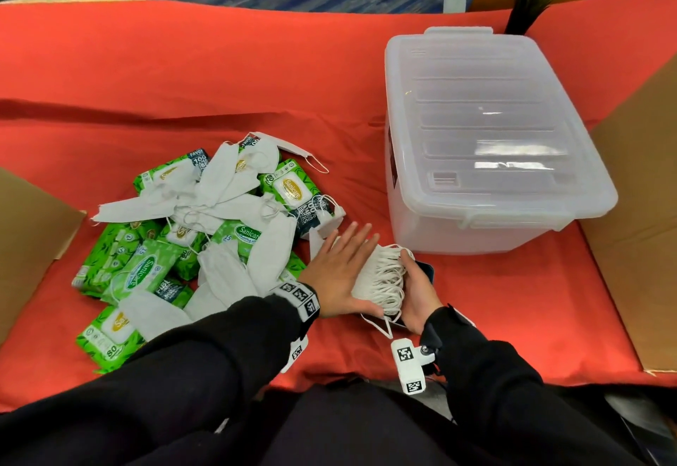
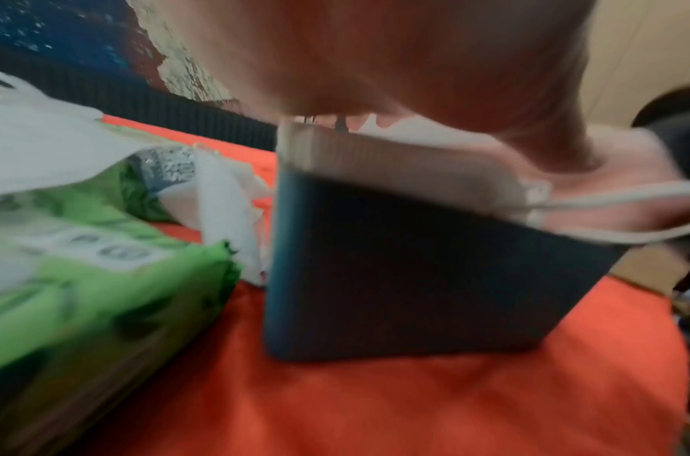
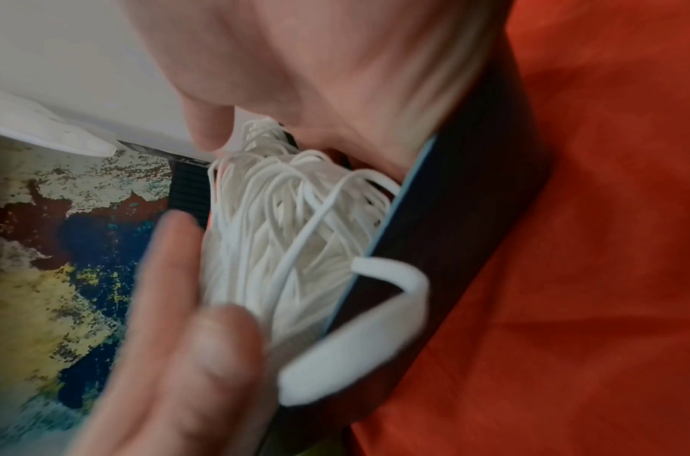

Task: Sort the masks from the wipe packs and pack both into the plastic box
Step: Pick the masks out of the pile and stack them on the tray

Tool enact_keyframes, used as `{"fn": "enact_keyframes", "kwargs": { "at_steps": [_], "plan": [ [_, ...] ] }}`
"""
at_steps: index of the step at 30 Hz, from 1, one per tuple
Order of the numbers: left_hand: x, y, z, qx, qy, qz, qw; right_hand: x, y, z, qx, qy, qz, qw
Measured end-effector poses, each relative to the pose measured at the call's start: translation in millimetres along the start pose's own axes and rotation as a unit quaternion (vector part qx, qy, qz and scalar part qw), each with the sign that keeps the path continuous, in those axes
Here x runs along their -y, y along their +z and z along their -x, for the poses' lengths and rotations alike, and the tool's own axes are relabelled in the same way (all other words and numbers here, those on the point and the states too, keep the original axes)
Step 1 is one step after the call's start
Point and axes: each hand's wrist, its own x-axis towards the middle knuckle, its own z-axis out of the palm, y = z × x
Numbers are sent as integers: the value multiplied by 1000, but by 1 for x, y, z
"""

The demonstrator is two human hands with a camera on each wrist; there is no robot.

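Note:
A stack of white masks (image 1: 381, 278) stands on edge on the red cloth in front of the plastic box (image 1: 487, 135), whose lid is on. My left hand (image 1: 340, 275) presses flat against the stack's left side with straight fingers. My right hand (image 1: 421, 289) grips the stack from the right, together with a dark blue flat object (image 1: 426, 269) against its palm. The right wrist view shows the bunched ear loops (image 3: 296, 231) beside that dark object (image 3: 452, 216). Green wipe packs (image 1: 143, 275) and loose masks (image 1: 227, 187) lie mixed in a pile to the left.
Red cloth (image 1: 183, 73) covers the table. Cardboard flaps stand at the left edge (image 1: 29, 223) and the right edge (image 1: 637, 227). A small potted plant (image 1: 531, 0) and a white cup (image 1: 454, 3) sit behind the box.

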Motion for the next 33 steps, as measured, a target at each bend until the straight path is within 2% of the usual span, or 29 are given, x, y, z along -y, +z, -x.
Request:
{"fn": "enact_keyframes", "kwargs": {
  "at_steps": [2, 7, 14, 17, 20, 23, 27, 29, 31, 33],
  "plan": [
    [6, 6, -4, 37, 10, -18, 999, 1, -1, 0, 4, -2, 1, 1000],
    [28, -1, -3, 72, 48, -29, 996, 6, -7, -3, 12, 14, 10, 1000],
    [42, -11, 2, 38, 88, 4, 995, 11, -8, -3, 26, 33, 11, 999],
    [39, -10, 2, 39, 80, 36, 995, 12, -7, -2, 24, 33, 17, 999],
    [39, -17, -2, 68, 56, 48, 995, 10, -8, -3, 10, 30, 29, 999],
    [34, -24, -8, 85, 38, 10, 996, 10, -5, -2, 10, 21, 31, 999],
    [22, -23, -11, 40, 79, -82, 993, 10, -2, 2, 20, 19, 27, 999],
    [20, -19, -9, 75, 62, -108, 989, 10, -4, 3, 23, 10, 36, 999],
    [19, -17, -4, 106, 22, -77, 991, 10, -3, 3, 20, 4, 37, 999],
    [14, -12, 0, 71, 8, -33, 997, 12, -1, 4, 14, -2, 36, 999]
  ]
}}
